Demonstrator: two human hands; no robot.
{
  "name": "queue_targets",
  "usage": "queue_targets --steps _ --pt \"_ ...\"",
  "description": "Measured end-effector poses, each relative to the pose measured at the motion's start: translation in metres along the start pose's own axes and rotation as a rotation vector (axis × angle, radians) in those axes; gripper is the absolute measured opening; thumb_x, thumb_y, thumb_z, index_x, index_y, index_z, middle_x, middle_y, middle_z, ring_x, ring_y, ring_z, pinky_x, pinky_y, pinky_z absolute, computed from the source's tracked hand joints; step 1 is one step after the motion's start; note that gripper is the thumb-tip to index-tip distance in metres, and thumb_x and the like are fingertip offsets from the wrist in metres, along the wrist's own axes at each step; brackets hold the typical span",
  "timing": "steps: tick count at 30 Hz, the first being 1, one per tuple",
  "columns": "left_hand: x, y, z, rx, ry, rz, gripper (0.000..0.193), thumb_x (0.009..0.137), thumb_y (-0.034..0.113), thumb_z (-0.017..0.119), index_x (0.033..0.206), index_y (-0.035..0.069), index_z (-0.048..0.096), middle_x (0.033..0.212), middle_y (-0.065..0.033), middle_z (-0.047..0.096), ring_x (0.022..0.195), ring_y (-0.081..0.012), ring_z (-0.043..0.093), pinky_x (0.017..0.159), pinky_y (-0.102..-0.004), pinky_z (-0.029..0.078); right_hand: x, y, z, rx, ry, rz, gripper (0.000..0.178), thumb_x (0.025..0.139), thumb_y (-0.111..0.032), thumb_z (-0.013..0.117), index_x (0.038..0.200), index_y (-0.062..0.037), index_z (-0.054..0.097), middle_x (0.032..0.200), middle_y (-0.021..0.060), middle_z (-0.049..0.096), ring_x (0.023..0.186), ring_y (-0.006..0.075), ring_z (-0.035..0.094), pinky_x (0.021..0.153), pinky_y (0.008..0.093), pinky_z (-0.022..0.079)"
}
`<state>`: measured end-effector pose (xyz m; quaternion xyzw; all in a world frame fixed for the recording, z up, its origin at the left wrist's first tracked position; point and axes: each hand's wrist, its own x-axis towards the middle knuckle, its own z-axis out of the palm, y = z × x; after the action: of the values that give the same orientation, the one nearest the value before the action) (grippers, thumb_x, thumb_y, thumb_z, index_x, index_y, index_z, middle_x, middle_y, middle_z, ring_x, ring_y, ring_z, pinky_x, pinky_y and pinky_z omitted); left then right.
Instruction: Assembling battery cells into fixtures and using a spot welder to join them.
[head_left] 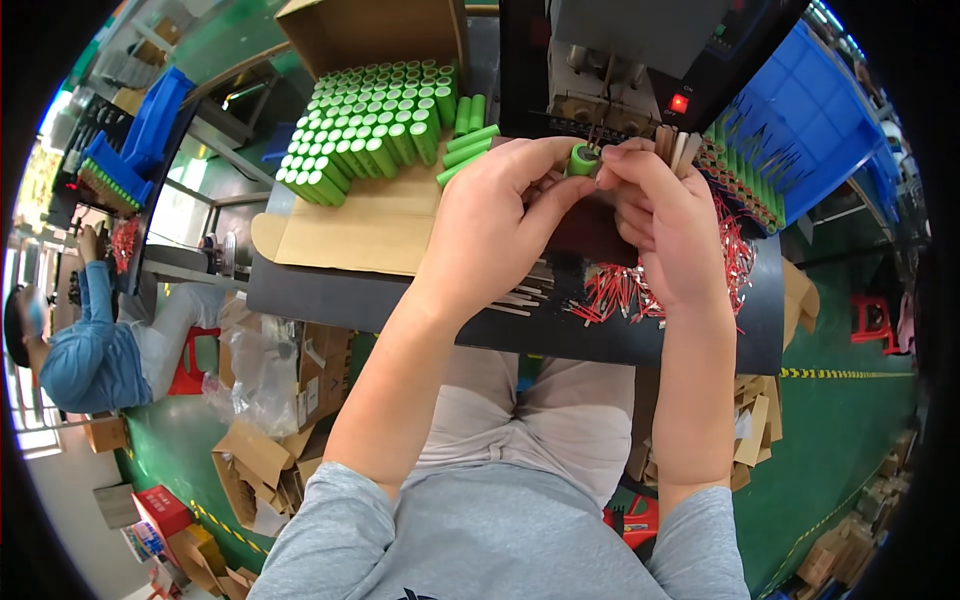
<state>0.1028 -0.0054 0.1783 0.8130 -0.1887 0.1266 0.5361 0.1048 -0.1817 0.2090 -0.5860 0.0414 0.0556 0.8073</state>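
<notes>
A green cylindrical battery cell (577, 163) is gripped in my left hand (512, 200), its end turned toward the front of the spot welder (610, 60). My right hand (655, 200) is closed by the end of the cell, thumb and forefinger pinched together. What those fingers hold, if anything, is too small to make out. The thin rods (597, 128) of the welder come down just above the cell. Left of my left hand lie several loose green cells (466, 150). Below my right hand spreads a pile of short red wire leads (615, 290).
An open cardboard box (350, 240) at the left holds rows of standing green cells (375, 110). Thin metal strips (520, 297) lie at the front of the black table (420, 318). Cells with leads fill a blue bin (810, 110) at right. A co-worker (95, 350) sits far left.
</notes>
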Motion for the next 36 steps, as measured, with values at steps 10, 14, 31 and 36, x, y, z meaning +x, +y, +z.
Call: queue_targets --steps 10,14,31,36 --pt "0.0016 -0.0028 0.0038 0.005 0.026 0.005 0.034 0.095 0.006 0.075 0.127 -0.001 0.069 0.099 -0.0092 0.073 0.088 -0.0164 0.072 0.079 -0.0292 0.057 0.0041 0.0011 -0.0039 -0.069 -0.034 0.016 0.015 0.097 -0.018 0.07 0.086 -0.0072 0.068 0.061 -0.0105 0.045 0.047 -0.0009 0.031 0.044 0.0212 0.02" --pt "0.0021 -0.0031 0.0069 -0.02 0.087 0.06 0.028 0.092 0.012 0.077 0.116 -0.001 0.071 0.092 -0.012 0.07 0.077 -0.0261 0.067 0.071 -0.036 0.055 0.0055 0.001 -0.0082 -0.063 -0.063 0.027 0.017 0.097 -0.018 0.07 0.085 -0.0067 0.068 0.06 -0.0111 0.042 0.047 -0.0009 0.031 0.043 0.0213 0.02" --pt "0.0017 -0.0049 0.0048 0.001 0.079 0.071 0.029 0.092 0.012 0.078 0.116 -0.001 0.072 0.091 -0.0124 0.07 0.076 -0.0252 0.067 0.071 -0.034 0.055 0.006 0.0025 -0.0067 -0.099 -0.067 0.021 0.02 0.098 -0.022 0.072 0.085 -0.0072 0.069 0.059 -0.0127 0.04 0.047 -0.0013 0.03 0.044 0.021 0.02" --pt "0.0004 -0.0036 0.0023 -0.009 0.042 0.002 0.032 0.093 0.007 0.076 0.124 -0.001 0.071 0.096 -0.0077 0.074 0.084 -0.0153 0.07 0.077 -0.0287 0.056 0.0046 0.0036 -0.0066 -0.087 -0.073 0.021 0.019 0.098 -0.021 0.072 0.085 -0.0072 0.069 0.059 -0.0126 0.041 0.047 -0.0015 0.03 0.044 0.0213 0.019"
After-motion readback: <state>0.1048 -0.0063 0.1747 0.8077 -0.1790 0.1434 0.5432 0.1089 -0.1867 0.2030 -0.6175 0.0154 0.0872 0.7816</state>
